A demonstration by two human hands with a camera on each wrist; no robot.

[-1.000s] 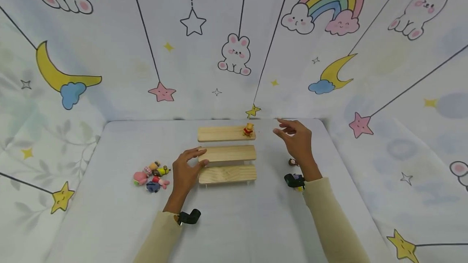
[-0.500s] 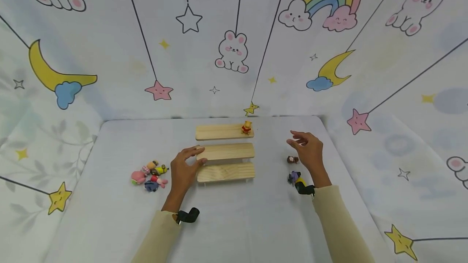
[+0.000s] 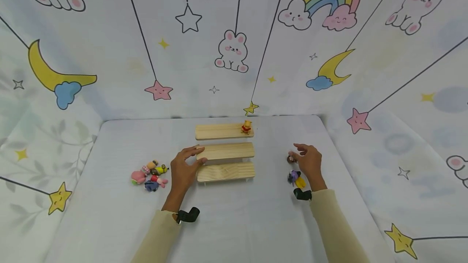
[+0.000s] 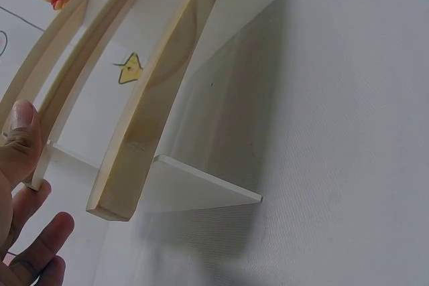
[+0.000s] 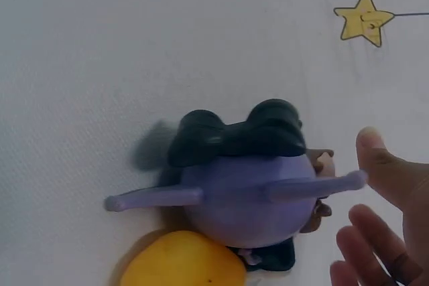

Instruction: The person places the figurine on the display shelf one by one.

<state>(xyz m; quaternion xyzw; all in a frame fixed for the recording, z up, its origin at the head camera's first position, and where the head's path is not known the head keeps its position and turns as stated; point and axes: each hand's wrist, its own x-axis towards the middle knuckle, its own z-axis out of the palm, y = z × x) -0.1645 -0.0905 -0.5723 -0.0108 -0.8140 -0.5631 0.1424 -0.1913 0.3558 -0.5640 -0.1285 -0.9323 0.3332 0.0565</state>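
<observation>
Stand (image 3: 224,151) of three pale wooden boards on white supports; clock directions run from its centre, twelve farthest from the person. Left hand (image 3: 184,171), at eight, pinches the middle board's nine-o'clock end between thumb and fingers. Right hand (image 3: 310,163), at three, has thumb and fingertips parted beside a small brown figurine (image 3: 290,159); whether they touch it cannot be told. At the figurine's six o'clock lie a purple round-bodied figurine (image 3: 293,176) and a yellow rounded piece (image 3: 300,182). Farthest board's three-o'clock end bears a red-and-yellow bear figurine (image 3: 246,127).
</observation>
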